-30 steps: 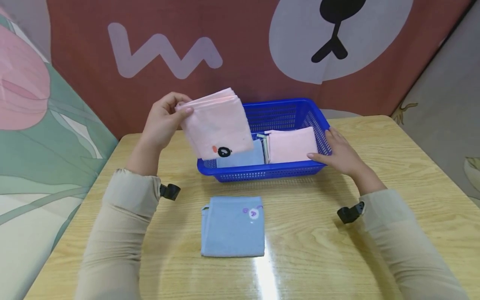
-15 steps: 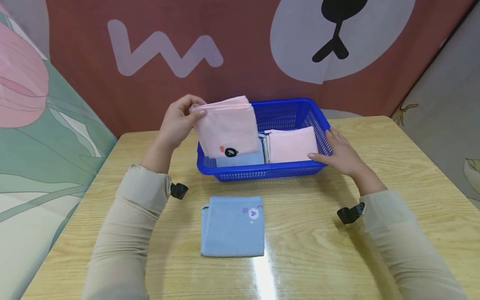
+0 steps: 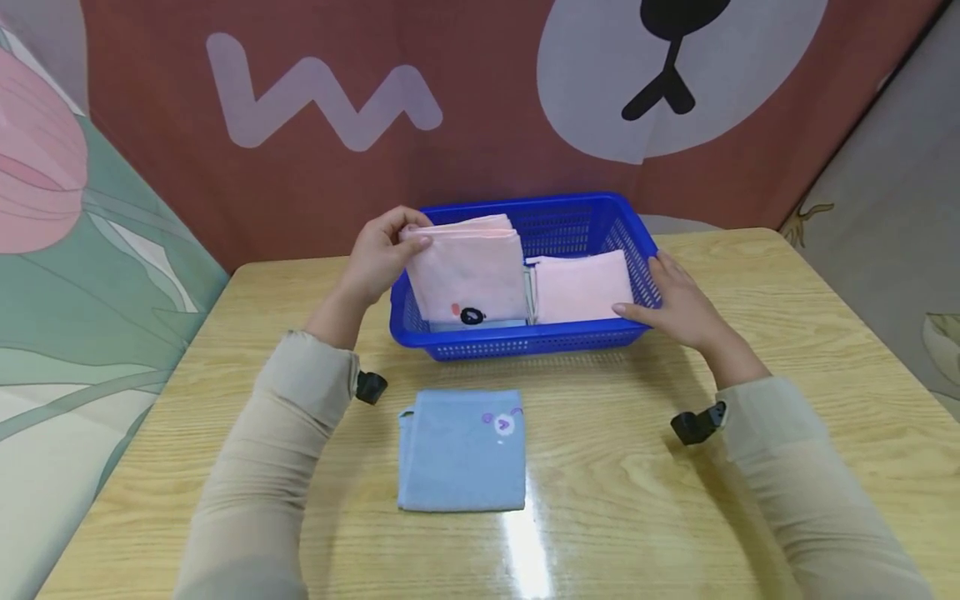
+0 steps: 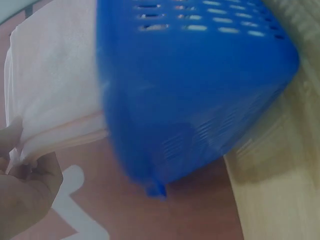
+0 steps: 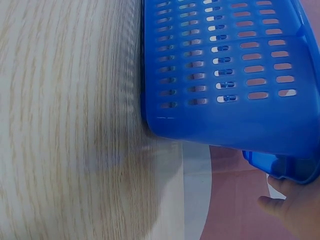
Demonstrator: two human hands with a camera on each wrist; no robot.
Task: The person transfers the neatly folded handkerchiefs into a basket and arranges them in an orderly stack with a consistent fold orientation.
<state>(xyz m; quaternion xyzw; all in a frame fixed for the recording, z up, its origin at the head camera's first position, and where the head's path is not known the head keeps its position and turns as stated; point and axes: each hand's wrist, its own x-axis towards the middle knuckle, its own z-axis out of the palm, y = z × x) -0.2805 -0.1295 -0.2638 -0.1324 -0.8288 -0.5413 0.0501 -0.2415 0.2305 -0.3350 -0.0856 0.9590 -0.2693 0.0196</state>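
Observation:
My left hand [image 3: 381, 257] pinches the top left corner of a folded pink towel [image 3: 468, 271], thumb in front and fingers behind. The towel hangs upright, its lower part within the left half of a blue plastic basket [image 3: 536, 332]; black and orange embroidery shows near its bottom edge. The left wrist view shows the thumb and fingers on its layered corner. At the basket's right end, my right hand [image 3: 678, 307] holds the rim, thumb over the front corner and fingers along the outer side. Another folded pink towel [image 3: 583, 287] stands in the basket's right half.
A folded light-blue towel [image 3: 463, 454] with a small white and purple embroidered figure lies on the wooden table [image 3: 615, 492] in front of the basket. Behind the basket rises a reddish-brown printed cloth [image 3: 480, 167]. Thin pale folded edges [image 3: 529, 292] show between the pink towels.
My left hand has moved right and down, bringing the pink towel from above the basket's left end into it, now covering most of the blue cloth there. The right hand stays put.

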